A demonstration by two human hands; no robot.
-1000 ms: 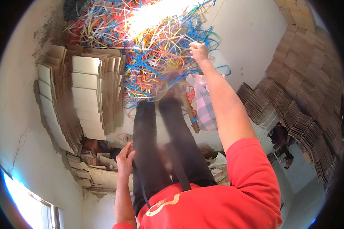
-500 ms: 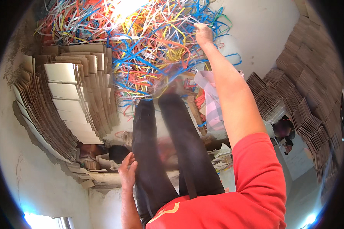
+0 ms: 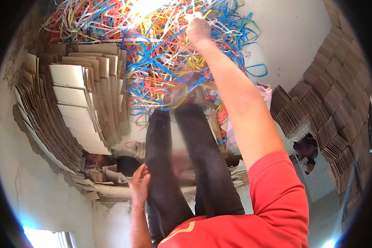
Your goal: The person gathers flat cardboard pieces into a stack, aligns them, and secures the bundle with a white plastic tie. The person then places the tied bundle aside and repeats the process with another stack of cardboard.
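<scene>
A large tangled heap of plastic packing straps (image 3: pixel 161 62) in blue, white, red, orange and yellow spreads over the floor in front of me. My right hand (image 3: pixel 199 32) reaches far out over the heap, its fingers curled closed among the straps. Glare and the back of the hand hide what is between the fingertips. Beside my left thigh hangs my left hand (image 3: pixel 139 186), fingers loosely extended and holding nothing. My legs in dark trousers (image 3: pixel 211 165) stand at the near side of the heap.
Flattened cardboard (image 3: pixel 72 99) stands stacked on the left against the wall (image 3: pixel 41 182). More cardboard stacks (image 3: pixel 335 99) fill the right side. A pale checked cloth or bag (image 3: pixel 231 134) lies partly behind my right arm. Another person (image 3: pixel 306 149) shows at the right.
My right hand has moved left and farther out over the straps, uncovering the strap ends at the heap's right edge. My left hand has stayed in place.
</scene>
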